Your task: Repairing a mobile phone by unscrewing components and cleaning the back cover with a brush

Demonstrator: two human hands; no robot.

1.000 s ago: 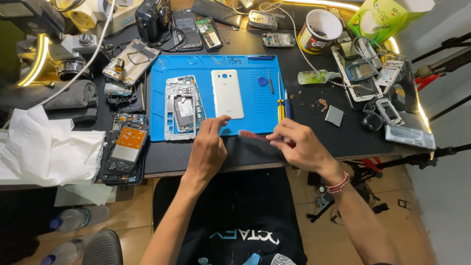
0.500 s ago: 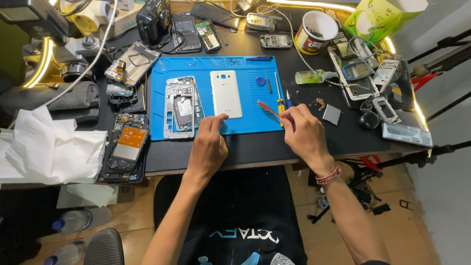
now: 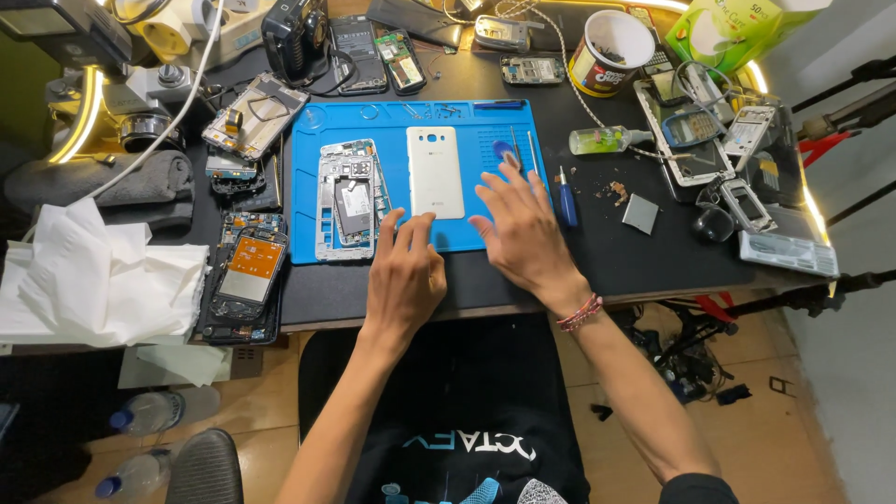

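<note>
A blue work mat [image 3: 317, 140] lies on the black desk. On it rest an opened phone frame [image 3: 347, 198] with bare circuitry and, to its right, a white phone back cover [image 3: 435, 172]. My left hand [image 3: 403, 277] lies flat at the mat's front edge, fingers spread, just below the frame and cover. My right hand [image 3: 523, 229] hovers flat over the mat's right part, fingers apart, holding nothing. A blue-handled screwdriver [image 3: 566, 200] lies just right of that hand, beside thin metal tools [image 3: 515, 145].
Another dismantled phone with an orange part [image 3: 248, 271] lies left of the mat, next to crumpled white tissue [image 3: 93, 280]. Phone parts [image 3: 737, 168], a small clear bottle [image 3: 602, 140] and a cup [image 3: 611, 51] crowd the right and back. A microscope [image 3: 103, 84] stands at back left.
My right hand has moved up from the desk's front edge onto the mat's right side and spread open. My left hand has edged forward to the mat's front edge.
</note>
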